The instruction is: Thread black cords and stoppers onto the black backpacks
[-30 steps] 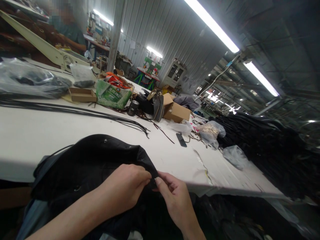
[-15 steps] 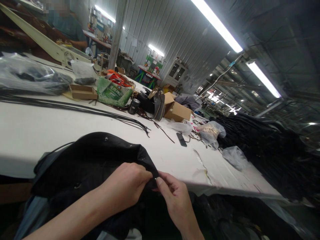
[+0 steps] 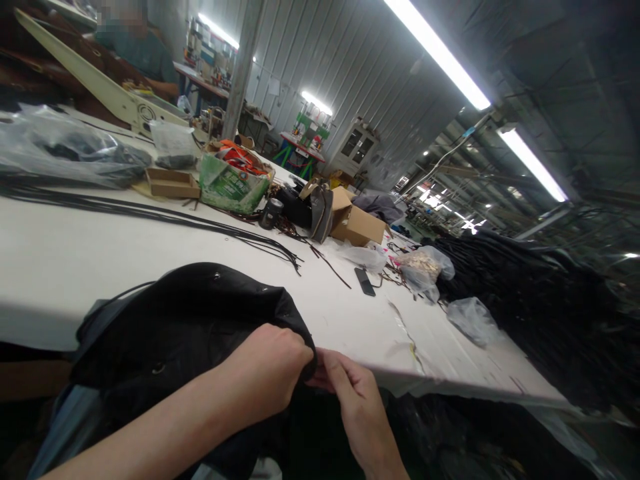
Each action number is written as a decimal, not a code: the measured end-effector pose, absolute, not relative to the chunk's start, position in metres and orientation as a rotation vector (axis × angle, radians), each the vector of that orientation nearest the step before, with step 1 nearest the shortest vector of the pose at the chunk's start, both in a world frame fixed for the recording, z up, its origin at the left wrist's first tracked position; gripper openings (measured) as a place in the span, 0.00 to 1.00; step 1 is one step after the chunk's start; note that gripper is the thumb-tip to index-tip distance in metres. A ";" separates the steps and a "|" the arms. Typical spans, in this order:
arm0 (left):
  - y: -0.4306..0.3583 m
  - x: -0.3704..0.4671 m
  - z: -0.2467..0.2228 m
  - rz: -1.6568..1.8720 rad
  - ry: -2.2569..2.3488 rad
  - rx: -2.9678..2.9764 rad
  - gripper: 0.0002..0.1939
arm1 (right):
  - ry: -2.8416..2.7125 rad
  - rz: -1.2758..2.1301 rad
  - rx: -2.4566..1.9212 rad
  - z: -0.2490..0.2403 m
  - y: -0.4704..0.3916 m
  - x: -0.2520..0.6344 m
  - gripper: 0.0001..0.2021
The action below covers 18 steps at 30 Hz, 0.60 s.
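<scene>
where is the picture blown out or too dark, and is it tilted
Head view, glare: the large ceiling lamp is blown white; head view, darkness: the black material and dark pile lose much detail; head view, tilt: yes, the cabinet leans.

Black bag-like piece (image 3: 185, 313), curved, metal fittings (image 3: 159, 367), at table edge (image 3: 60, 325)

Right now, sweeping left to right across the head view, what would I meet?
Large plastic bag, cardboard tray, green bag, left hand, right hand, beige-filled plastic bag, crumpled clear bag. The black material at the hands overlaps several: omitted.
</scene>
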<state>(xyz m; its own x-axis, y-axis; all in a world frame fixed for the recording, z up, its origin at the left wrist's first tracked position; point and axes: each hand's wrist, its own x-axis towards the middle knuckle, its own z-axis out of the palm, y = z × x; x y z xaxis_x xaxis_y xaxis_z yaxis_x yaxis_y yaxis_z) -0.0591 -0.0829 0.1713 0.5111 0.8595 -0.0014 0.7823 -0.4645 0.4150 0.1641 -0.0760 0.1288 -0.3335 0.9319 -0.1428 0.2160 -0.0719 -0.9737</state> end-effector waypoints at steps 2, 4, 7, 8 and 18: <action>-0.082 -0.059 0.170 0.283 1.372 2.374 0.13 | -1.544 1.518 -1.232 0.124 -0.075 0.167 0.25; -0.081 -0.059 0.167 0.286 1.371 2.341 0.14 | -1.574 1.511 -1.214 0.118 -0.074 0.167 0.22; -0.081 -0.059 0.160 0.345 1.356 2.290 0.14 | -1.622 1.440 -1.208 0.108 -0.073 0.167 0.20; -0.082 -0.060 0.158 0.390 1.359 2.266 0.13 | -1.622 1.422 -1.216 0.106 -0.072 0.168 0.20; -0.092 -0.111 0.168 1.056 1.380 1.653 0.18 | -0.557 1.353 -0.898 0.113 -0.020 0.256 0.15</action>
